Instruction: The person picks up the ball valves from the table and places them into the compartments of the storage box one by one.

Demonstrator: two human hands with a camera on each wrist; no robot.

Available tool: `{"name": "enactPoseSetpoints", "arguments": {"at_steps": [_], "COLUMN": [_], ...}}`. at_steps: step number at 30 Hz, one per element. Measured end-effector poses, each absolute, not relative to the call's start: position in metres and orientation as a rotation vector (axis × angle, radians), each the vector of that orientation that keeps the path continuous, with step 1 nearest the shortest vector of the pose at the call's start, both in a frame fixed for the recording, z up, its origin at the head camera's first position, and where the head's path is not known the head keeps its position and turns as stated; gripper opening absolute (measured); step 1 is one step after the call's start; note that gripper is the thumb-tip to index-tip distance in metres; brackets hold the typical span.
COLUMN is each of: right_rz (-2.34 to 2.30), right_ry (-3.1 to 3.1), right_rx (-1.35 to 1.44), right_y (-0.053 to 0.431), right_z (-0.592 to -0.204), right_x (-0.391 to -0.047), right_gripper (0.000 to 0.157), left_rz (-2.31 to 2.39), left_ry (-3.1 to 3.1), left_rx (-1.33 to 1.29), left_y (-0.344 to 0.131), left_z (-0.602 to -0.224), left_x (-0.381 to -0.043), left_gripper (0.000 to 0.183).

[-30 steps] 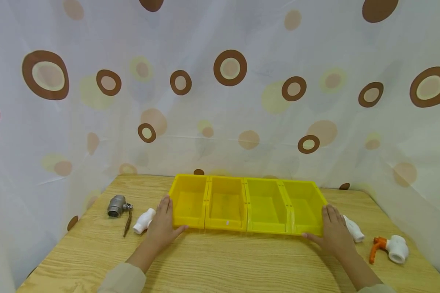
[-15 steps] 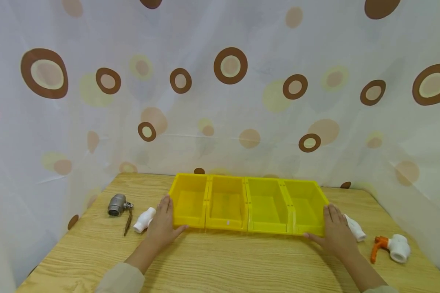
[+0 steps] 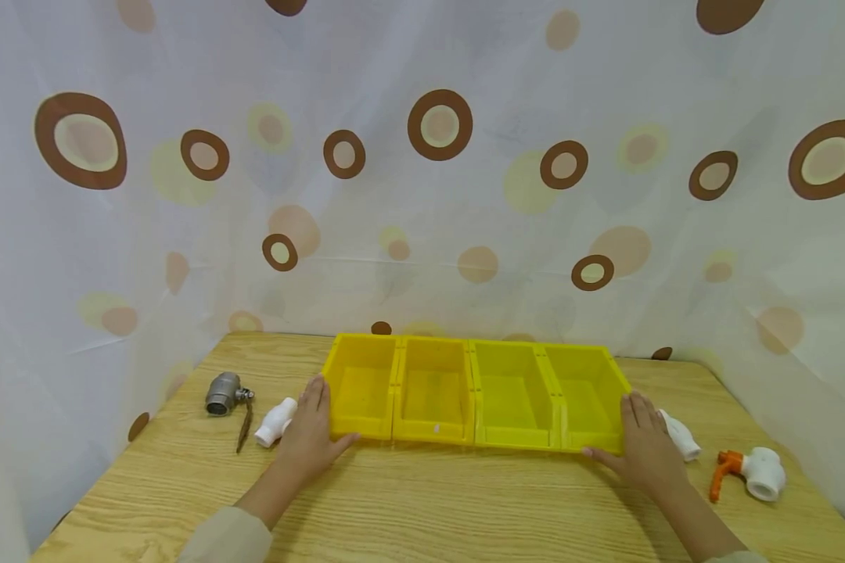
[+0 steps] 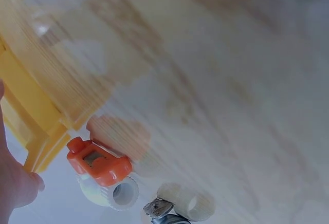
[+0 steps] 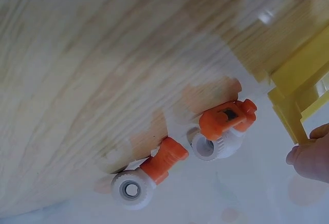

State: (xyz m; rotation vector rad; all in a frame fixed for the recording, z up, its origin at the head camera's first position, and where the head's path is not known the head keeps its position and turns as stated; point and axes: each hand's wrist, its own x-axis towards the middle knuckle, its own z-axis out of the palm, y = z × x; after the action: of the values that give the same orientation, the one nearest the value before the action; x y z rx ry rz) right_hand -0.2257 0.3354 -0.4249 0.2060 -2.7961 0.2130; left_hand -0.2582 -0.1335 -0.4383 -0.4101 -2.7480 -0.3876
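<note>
A row of several yellow plastic bins (image 3: 433, 432) stands side by side on the wooden table, with nothing in them. My left hand (image 3: 308, 438) lies against the row's left end, fingers extended along the outer side and thumb at the front edge. Mirroring it, my right hand (image 3: 644, 450) presses the right end, its thumb also at the front. Just outside the left hand lies a white pipe valve (image 3: 275, 424), its orange handle (image 4: 103, 165) visible in the left wrist view. Another white valve (image 3: 681, 438) is partly hidden behind the right hand.
At far left lies a grey metal ball valve (image 3: 223, 393) with a brown lever (image 3: 245, 428). A white valve (image 3: 764, 474) with an orange handle (image 3: 725, 473) sits at far right. A dotted curtain (image 3: 422, 203) surrounds the back and sides of the wooden table (image 3: 451, 516).
The right hand and the right end of the bins have shifted very slightly right since a second ago. Otherwise only the head view moves a little; both hands stay against the bins.
</note>
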Motion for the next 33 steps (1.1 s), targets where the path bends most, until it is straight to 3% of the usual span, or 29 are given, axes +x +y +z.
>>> {"name": "enactPoseSetpoints", "arguments": {"at_steps": [33], "right_rz": [0.184], "right_ry": [-2.746], "right_rx": [0.212], "right_y": [0.3336], "right_z": [-0.4270], "right_x": [-0.2200], "right_gripper": [0.107], "left_rz": [-0.399], "left_ry": [-2.727], "left_rx": [-0.397], "left_y": [-0.1340], "left_z": [-0.4371], "left_x": [-0.2499], "left_gripper": [0.094]}}
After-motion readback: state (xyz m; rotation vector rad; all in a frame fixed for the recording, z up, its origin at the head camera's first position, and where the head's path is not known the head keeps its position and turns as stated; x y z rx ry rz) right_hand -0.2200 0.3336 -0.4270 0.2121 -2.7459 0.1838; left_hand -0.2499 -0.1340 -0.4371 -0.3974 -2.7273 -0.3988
